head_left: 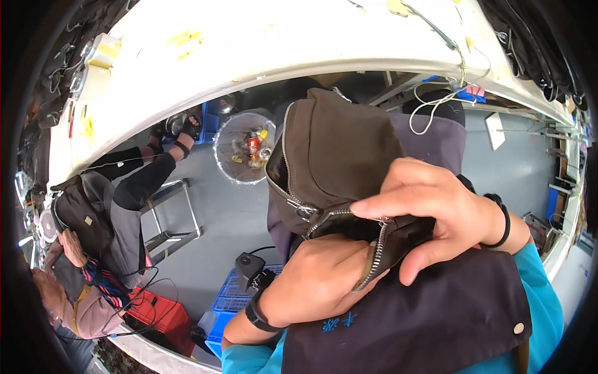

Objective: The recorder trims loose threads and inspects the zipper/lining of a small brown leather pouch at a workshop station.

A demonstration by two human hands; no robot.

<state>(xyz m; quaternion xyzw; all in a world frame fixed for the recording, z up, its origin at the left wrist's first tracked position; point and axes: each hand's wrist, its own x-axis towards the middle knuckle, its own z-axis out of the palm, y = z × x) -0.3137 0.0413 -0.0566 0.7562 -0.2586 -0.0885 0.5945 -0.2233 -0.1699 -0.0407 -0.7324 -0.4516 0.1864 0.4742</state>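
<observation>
The brown bag lies before the person, its zipper undone at six o'clock. The step in hand looks like working inside it: the left hand has its fingers tucked into the mouth, and whether they pinch anything cannot be told. The right hand is spread at four o'clock, forefinger at the zipper edge, thumb well apart from it. The next move seems to call for the mouth to be held wide, so the teeth do not scrape the knuckles.

Around the bag, the white table edge curves past twelve o'clock, limiting lift that way. A clear bin sits at nine, a blue crate at seven. Bare floor gives most room at three.
</observation>
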